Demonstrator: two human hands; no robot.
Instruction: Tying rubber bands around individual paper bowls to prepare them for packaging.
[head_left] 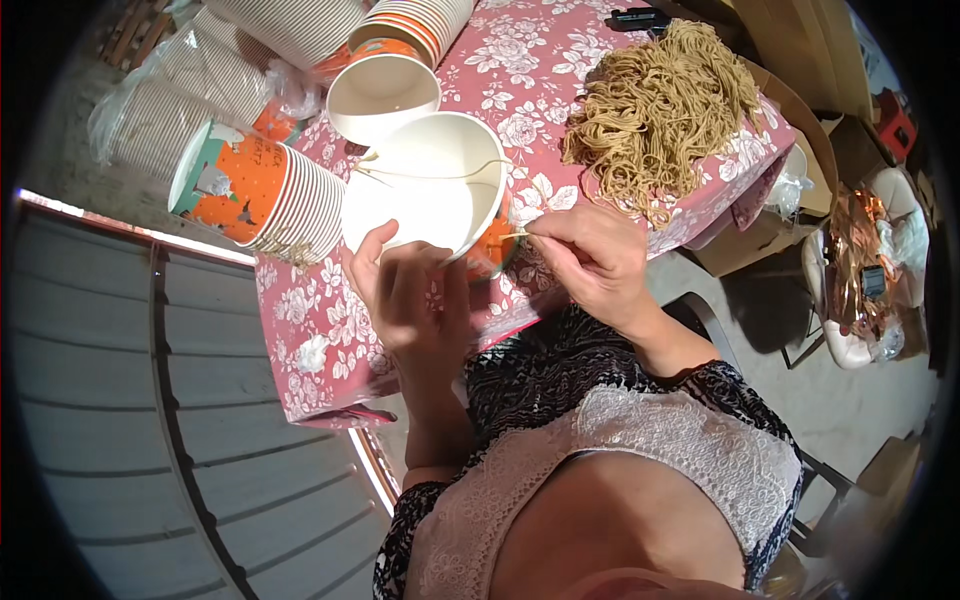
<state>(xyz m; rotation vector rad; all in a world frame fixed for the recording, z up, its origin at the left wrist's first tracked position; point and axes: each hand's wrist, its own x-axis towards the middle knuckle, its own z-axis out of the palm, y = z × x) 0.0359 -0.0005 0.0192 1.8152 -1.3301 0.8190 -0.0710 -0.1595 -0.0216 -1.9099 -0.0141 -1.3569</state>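
Note:
A large paper bucket [410, 205], white inside and printed orange outside, lies tilted at the table's near edge with its mouth toward me. My left hand [415, 295] grips its near rim, fingers curled over the edge. A tan cord [440, 176] runs across the bucket's mouth from one side to the other. At the bucket's right outer side, my right hand [592, 258] pinches a cord end between thumb and forefinger, close to the orange wall. A heap of loose tan cords [665, 110] lies on the table beyond my right hand.
A stack of orange-printed buckets [240, 190] lies at the left, with plastic-wrapped stacks [165, 95] behind. Another bucket stack [385, 95] lies at the back. Flowered pink cloth [520, 60] covers the table. Cardboard boxes [770, 235] and a cluttered chair [865, 270] stand right.

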